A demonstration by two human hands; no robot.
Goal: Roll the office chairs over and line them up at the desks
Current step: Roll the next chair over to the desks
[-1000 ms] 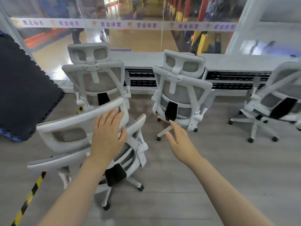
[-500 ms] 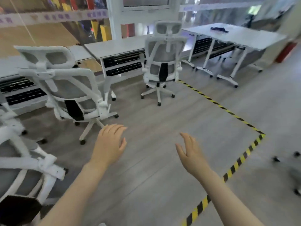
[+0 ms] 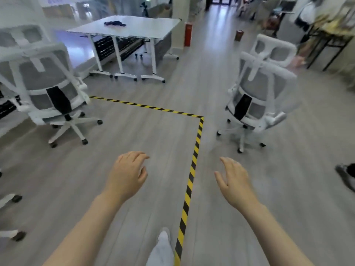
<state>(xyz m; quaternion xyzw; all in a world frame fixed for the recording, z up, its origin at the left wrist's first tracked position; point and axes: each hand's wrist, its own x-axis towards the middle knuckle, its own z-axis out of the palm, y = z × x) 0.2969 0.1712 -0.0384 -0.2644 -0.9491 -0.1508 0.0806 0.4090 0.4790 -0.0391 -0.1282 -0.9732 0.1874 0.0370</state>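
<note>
A white mesh-backed office chair (image 3: 259, 93) stands alone on the grey floor (image 3: 134, 150), right of the yellow-and-black tape line (image 3: 194, 162) and well apart from any desk, its back toward the camera. A second chair (image 3: 44, 87) of the same kind stands at the left, inside the taped corner, with white desks (image 3: 134, 25) beyond it; a dark item (image 3: 114, 23) lies on one desk top. Castors of further chairs (image 3: 11, 198) show at the left edge. Both hands are held out over the floor, touching nothing: the left hand (image 3: 127, 174) palm down with relaxed fingers, the right hand (image 3: 233, 178) released, fingers straight. A light shoe (image 3: 163, 237) shows below.
</note>
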